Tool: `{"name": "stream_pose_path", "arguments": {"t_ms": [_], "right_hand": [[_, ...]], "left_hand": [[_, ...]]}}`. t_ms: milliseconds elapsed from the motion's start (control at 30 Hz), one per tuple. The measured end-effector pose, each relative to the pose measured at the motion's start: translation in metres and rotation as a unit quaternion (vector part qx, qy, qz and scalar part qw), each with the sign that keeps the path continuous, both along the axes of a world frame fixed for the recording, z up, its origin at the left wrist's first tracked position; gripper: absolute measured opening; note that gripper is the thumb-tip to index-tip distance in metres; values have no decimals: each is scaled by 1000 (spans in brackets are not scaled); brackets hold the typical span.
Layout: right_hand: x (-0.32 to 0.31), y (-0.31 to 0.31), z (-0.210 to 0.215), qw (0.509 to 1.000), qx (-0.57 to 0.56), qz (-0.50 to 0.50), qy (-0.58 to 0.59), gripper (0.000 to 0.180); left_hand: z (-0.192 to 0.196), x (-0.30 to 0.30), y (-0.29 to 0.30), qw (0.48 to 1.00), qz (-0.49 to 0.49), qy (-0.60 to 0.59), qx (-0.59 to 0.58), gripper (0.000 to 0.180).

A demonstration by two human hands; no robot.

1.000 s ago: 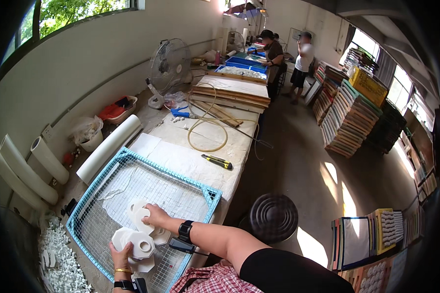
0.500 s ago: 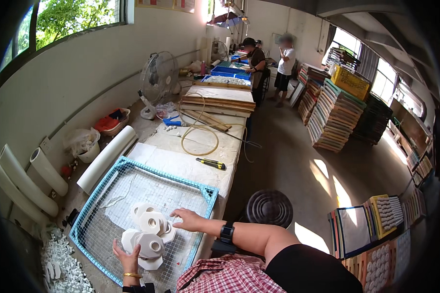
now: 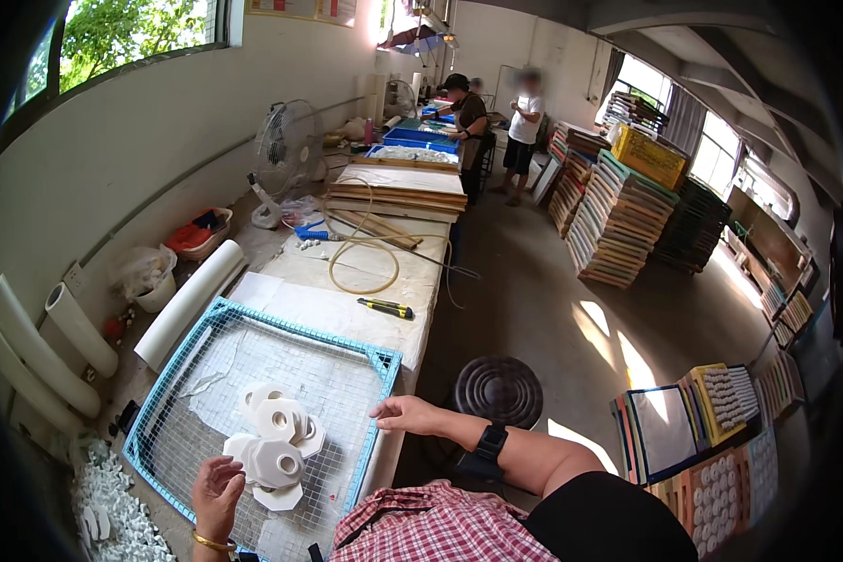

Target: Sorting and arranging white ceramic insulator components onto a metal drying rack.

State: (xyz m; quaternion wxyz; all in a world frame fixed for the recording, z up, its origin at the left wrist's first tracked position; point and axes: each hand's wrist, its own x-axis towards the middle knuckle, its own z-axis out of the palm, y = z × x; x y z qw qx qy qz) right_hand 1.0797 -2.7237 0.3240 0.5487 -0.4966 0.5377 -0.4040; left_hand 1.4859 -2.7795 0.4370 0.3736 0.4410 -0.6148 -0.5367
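White flat pieces [image 3: 276, 464], several of them octagonal with a round hole, lie heaped and overlapping on the mesh of a light blue plastic tray [image 3: 307, 333]. My left hand [image 3: 217, 489] hovers just left of the heap with its fingers loosely bent and apart. It holds nothing. Over the tray's right rim is my right hand [image 3: 403, 414], its fingers stretched out to the left, and nothing shows in it. A gap separates the right hand from the white pieces.
A yellow-black utility knife [image 3: 385, 307] and a coiled hose [image 3: 363, 265] lie on the table beyond the tray. A white roll [image 3: 189, 304] borders it on the left. A dark round stool [image 3: 498, 391] stands to the right. Two people are farther back.
Both hands have drawn away from the white heap: the left toward the lower left, the right out to the tray's right rim. The view has shifted slightly.
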Motion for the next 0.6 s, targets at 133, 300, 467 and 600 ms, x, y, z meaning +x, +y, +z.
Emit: {"name": "stream_pose_path", "arguments": {"t_ms": [133, 300, 467, 600], "right_hand": [[33, -9, 46, 999, 18, 51, -1, 37], [83, -18, 94, 976, -64, 208, 8, 40], [126, -10, 178, 930, -170, 323, -31, 59], [178, -3, 242, 856, -269, 437, -69, 60]], "left_hand": [[7, -24, 14, 994, -76, 68, 42, 36], [12, -9, 32, 996, -54, 57, 47, 35], [36, 41, 39, 996, 77, 6, -51, 28], [49, 119, 37, 968, 217, 17, -125, 30]]}}
